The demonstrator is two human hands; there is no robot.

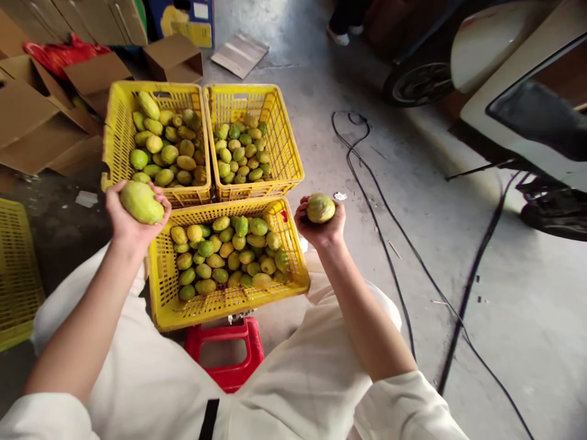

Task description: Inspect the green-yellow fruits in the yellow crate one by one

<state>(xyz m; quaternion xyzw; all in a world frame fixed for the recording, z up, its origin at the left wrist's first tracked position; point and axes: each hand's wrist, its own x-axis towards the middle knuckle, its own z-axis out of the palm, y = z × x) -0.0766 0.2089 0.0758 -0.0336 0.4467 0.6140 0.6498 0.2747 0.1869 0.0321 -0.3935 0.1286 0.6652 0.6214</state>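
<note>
My left hand [132, 221] is wrapped from below around a large, smooth, pear-shaped yellow-green fruit [142, 203], held above the front corner of the back-left yellow crate [109, 131]. To the right of the front yellow crate [202, 315], my right hand [324, 231] cups a smaller, rounder yellow-green fruit [320, 208] with brownish marks. Both palms face up. Several oval green and yellow fruits [215, 261] lie inside the front crate. The back-left crate holds larger ones [169, 154], and the back-right crate [287, 137] has several small ones [238, 153].
A red plastic stool [252, 348] stands between my legs. Opened cardboard boxes [27, 116] crowd the left, above another yellow crate [18, 275]. Black cables [380, 183] run over the floor at right, near a parked vehicle [518, 67]. A person's shoe [338, 36] shows at the top.
</note>
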